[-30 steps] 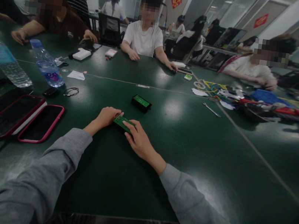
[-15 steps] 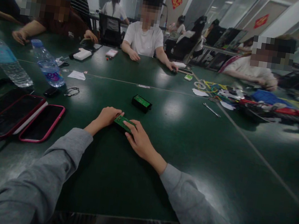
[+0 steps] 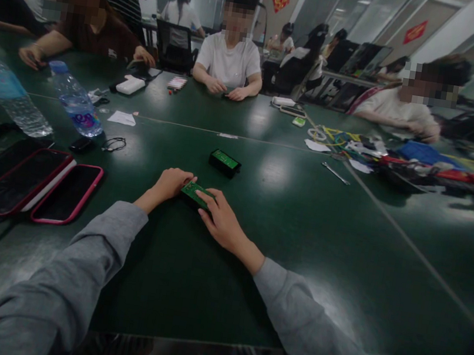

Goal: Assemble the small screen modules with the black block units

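Note:
A green circuit board [image 3: 194, 192] on a dark base lies tilted between my two hands, low over the green table [image 3: 342, 246]. My left hand [image 3: 170, 184] is closed on its left end, with the fingertips at the board's upper corner. My right hand [image 3: 224, 220] grips the right end, fingers across the top face and thumb at the near side. Just beyond my hands, a second green board in a black case [image 3: 225, 162] rests on the table, untouched.
At left are phones with red edges [image 3: 67, 194] and two water bottles [image 3: 76, 103]. A wrench [image 3: 335, 173] lies to the right, before a pile of cables [image 3: 422, 160]. A person in white [image 3: 228, 66] sits opposite, and others sit at both sides.
My hands and the board between them have hardly moved. Across the table, the person in white has drawn one hand in from the right, so both hands are now close together.

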